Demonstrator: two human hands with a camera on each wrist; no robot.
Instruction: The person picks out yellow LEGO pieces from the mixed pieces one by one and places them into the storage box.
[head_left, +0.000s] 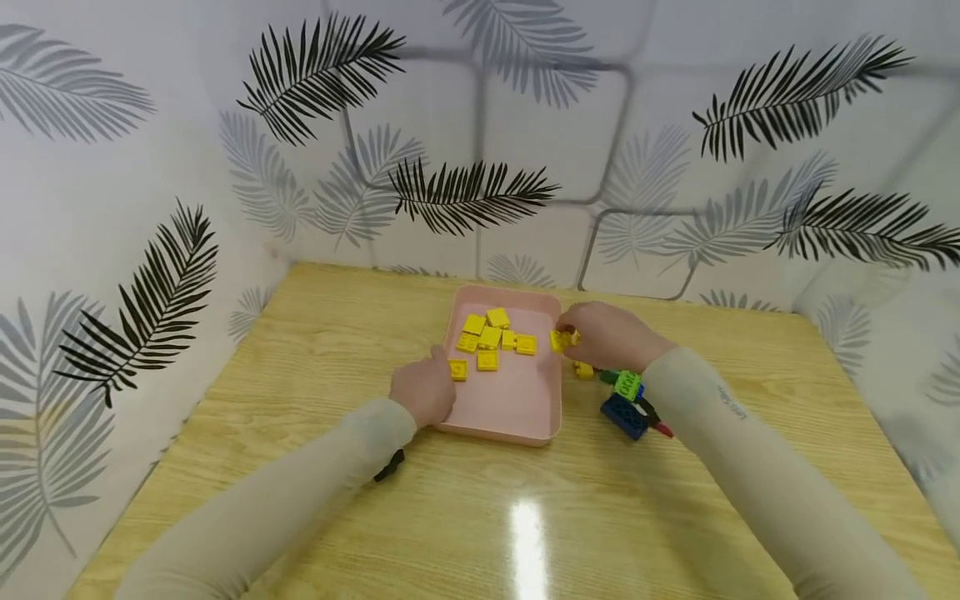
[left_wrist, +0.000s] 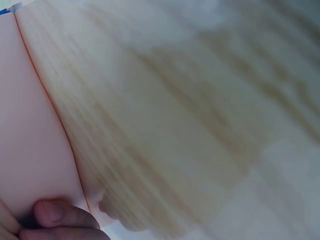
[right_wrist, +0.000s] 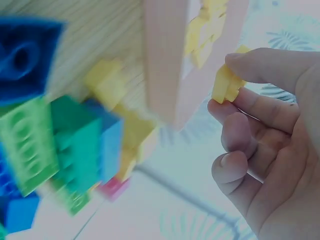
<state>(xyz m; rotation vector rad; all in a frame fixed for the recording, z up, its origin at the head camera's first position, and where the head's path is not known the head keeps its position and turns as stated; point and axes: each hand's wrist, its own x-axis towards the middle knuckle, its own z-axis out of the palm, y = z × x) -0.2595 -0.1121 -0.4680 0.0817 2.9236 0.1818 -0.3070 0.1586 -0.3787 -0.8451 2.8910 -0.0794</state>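
A pink tray [head_left: 502, 410] lies on the table, with several yellow toy bricks [head_left: 487, 361] spread over its back and left part. At the tray's left side my left hand [head_left: 423, 390] grips the wall; in the left wrist view its curled fingertips [left_wrist: 55, 214] lie against the pink side [left_wrist: 35, 125]. Over the tray's right rim, my right hand [head_left: 613, 335] pinches a yellow brick [right_wrist: 226, 86] between thumb and fingers. The remaining fingers of that hand are loosely bent.
Right of the tray, partly behind my right arm, lies a pile with a dark blue brick [head_left: 624, 417], a light green brick [head_left: 627, 384] and another yellow brick [head_left: 583, 370]. A small black object [head_left: 389, 466] shows beside my left sleeve. A patterned wall [head_left: 480, 125] rises behind the table.
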